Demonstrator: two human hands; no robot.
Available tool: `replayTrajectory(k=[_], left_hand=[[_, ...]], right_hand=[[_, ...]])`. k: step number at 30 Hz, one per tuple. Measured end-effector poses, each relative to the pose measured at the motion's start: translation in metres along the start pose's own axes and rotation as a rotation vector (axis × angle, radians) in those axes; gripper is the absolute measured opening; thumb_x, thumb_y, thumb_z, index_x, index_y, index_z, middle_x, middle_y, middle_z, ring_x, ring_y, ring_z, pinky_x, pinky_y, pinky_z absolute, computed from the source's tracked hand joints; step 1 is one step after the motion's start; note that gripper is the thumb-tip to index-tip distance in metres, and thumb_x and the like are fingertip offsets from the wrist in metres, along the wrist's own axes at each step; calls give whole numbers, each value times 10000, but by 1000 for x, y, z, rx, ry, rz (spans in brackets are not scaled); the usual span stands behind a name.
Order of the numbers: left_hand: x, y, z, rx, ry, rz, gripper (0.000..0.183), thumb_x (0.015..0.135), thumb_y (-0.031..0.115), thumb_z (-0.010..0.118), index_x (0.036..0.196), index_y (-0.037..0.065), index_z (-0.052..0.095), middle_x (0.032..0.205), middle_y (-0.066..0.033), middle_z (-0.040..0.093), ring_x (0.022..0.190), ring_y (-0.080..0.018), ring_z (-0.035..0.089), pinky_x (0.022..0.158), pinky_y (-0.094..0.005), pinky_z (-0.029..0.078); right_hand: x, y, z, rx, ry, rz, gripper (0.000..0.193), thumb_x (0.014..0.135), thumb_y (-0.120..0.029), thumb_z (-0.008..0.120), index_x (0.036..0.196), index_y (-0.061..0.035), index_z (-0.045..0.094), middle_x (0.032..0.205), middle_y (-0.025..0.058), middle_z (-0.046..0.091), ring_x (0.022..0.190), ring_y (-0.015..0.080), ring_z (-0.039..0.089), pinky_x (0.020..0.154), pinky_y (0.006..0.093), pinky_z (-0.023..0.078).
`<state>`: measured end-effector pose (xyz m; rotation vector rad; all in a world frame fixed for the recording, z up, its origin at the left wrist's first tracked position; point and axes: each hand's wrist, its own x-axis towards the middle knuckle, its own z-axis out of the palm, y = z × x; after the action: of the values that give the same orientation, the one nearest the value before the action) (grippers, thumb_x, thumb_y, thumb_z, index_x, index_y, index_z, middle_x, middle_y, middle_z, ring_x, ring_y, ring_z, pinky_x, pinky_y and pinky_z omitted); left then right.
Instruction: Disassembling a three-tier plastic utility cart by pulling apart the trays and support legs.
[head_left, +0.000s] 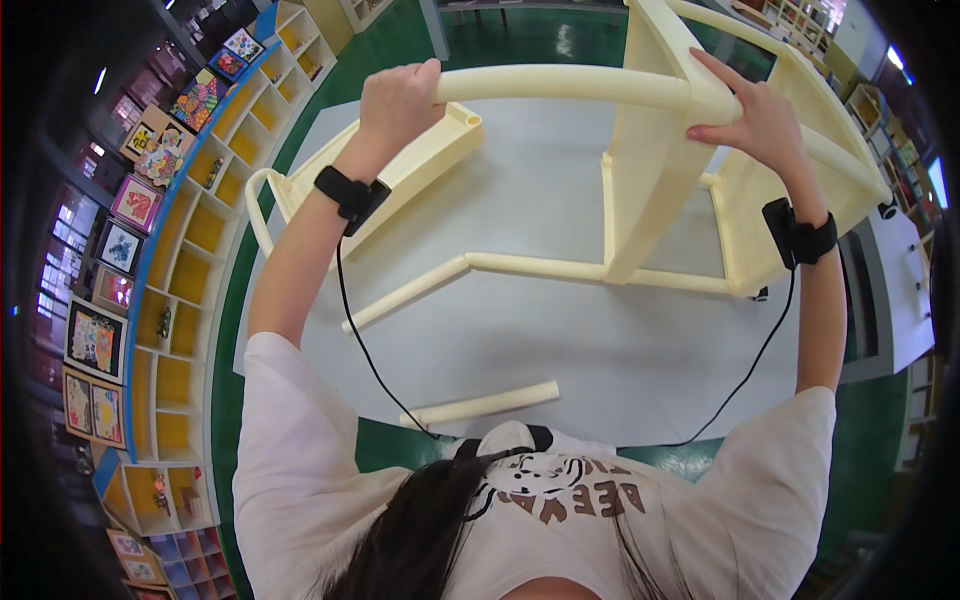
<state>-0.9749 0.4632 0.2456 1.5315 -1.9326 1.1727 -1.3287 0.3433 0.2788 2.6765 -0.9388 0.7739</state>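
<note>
A cream plastic trolley frame (pixel 660 190) with flat panels and tubes lies on its side on the grey table (pixel 520 350). My left hand (pixel 398 105) is closed round the free end of its upper tube (pixel 560 83). At the tube's other end, my right hand (pixel 755 120) grips the corner joint, with thumb and forefinger spread on either side of it. The remaining fingers of that hand are partly hidden. A lower tube (pixel 530 264) of the frame bends toward the left. Behind my left forearm, a cream tray-like part (pixel 425 165) with a looped handle lies on the table.
A loose cream tube (pixel 485 402) lies near the table's front edge, close to my body. Black casters (pixel 888 210) show on the frame's right side. Curved shelving (pixel 185 270) with framed pictures stands at the left. Thin black cables (pixel 362 340) hang from both wrist bands.
</note>
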Motion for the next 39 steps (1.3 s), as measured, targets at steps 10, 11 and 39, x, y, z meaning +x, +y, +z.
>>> replayTrajectory(k=[10, 11, 39], left_hand=[[7, -8, -1, -364, -435, -57, 110, 642, 131, 626, 712, 46, 618, 653, -125, 587, 574, -256, 559, 549, -302, 457], [8, -8, -3, -366, -442, -60, 110, 642, 131, 626, 712, 46, 618, 653, -125, 587, 574, -256, 559, 549, -302, 457], [-92, -53, 12, -666, -1477, -246, 234, 577, 188, 680, 514, 21, 528, 393, -31, 449, 308, -121, 406, 325, -261, 309]], right_hand=[[-1, 7, 4, 38, -42, 25, 742, 568, -404, 679, 1237, -307, 375, 715, 72, 608, 663, 261, 574, 602, 317, 431], [-1, 7, 4, 22, -35, 28, 740, 569, -403, 678, 1238, -309, 375, 722, 68, 609, 665, 258, 574, 604, 316, 430], [-3, -23, -33, 29, -30, 60, 764, 500, -466, 716, 1137, -105, 496, 589, 182, 525, 516, 279, 525, 534, 330, 402]])
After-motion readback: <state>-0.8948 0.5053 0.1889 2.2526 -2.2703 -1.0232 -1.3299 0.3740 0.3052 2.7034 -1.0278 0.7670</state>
